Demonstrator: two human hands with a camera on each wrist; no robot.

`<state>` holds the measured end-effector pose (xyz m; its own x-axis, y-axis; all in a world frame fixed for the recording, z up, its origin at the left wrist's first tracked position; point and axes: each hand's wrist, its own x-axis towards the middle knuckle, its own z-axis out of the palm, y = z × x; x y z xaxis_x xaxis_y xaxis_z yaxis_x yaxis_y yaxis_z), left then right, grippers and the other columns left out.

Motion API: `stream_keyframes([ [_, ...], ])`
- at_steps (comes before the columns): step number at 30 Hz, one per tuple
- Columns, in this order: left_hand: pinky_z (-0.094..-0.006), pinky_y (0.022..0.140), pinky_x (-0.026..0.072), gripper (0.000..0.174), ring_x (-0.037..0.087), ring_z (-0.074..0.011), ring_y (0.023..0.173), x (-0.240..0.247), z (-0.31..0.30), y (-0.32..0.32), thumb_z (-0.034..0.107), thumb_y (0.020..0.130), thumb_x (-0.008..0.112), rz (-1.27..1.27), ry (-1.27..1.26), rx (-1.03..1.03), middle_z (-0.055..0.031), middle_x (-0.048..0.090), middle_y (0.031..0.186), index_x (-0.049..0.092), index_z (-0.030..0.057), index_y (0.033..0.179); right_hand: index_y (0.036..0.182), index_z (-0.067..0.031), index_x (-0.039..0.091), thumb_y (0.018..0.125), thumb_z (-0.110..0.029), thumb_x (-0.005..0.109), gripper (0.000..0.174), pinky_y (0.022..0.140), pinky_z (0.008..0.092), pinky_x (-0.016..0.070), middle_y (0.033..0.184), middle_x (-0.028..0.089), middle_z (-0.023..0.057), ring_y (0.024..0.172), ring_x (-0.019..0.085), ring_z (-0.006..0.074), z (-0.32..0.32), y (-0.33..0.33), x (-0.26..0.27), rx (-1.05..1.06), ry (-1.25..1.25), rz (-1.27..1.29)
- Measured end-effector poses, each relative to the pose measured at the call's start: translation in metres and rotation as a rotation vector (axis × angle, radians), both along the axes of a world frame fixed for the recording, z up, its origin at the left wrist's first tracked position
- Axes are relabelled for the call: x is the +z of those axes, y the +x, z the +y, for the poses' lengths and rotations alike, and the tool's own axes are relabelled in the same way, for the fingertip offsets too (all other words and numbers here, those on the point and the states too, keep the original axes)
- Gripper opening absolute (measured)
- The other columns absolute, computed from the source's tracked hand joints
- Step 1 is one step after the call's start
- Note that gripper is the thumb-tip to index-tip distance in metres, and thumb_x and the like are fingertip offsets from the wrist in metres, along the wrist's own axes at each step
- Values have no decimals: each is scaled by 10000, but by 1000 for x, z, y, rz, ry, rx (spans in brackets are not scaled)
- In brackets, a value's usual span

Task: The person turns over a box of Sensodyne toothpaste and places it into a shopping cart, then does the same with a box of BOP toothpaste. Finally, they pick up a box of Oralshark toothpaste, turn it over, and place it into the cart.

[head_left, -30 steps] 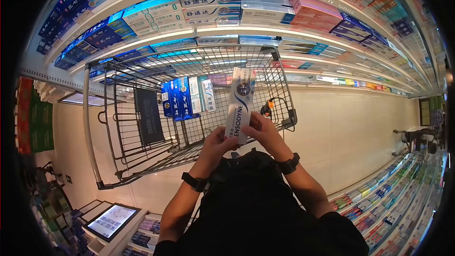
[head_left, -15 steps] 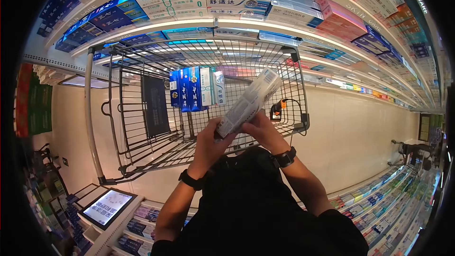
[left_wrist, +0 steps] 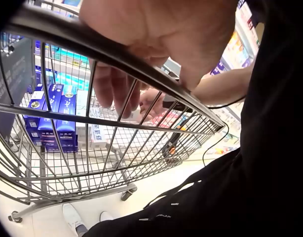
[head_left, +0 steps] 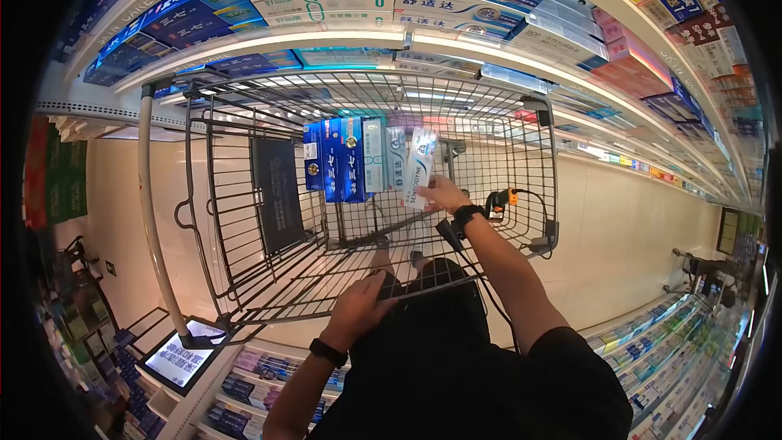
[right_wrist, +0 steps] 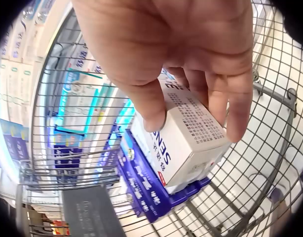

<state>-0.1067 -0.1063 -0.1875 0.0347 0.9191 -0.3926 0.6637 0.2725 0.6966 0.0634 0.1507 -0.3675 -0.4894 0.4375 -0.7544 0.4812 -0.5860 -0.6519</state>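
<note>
Pinching toothpaste box (head_left: 421, 165) at row's (head_left: 350, 159) edge

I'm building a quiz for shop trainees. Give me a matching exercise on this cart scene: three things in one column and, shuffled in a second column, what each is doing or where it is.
1. left hand
2. right hand
3. blue boxes

A. stand side by side inside the cart
B. grips the cart's near rim
C. holds the white Sensodyne box

Pairs: 1-B, 2-C, 3-A
</note>
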Motion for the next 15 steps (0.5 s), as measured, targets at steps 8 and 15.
stream_keyframes([
  [8, -390, 800, 515, 551, 615, -311, 970, -7, 8, -3, 253, 787, 706, 27, -37, -73, -156, 618, 1081, 517, 8, 1243, 1146, 84, 525, 799, -223, 726, 505, 584, 367, 567, 1005, 629, 180, 790, 655, 272, 21, -37, -79, 84, 48, -161],
  [15, -386, 749, 503, 516, 594, -294, 882, -11, 8, -6, 219, 780, 685, 34, -7, -116, -135, 591, 1018, 512, -8, 1209, 1117, 71, 577, 803, -228, 709, 453, 709, 374, 544, 993, 655, 203, 862, 662, 302, 19, -38, -118, 177, 260, -248],
])
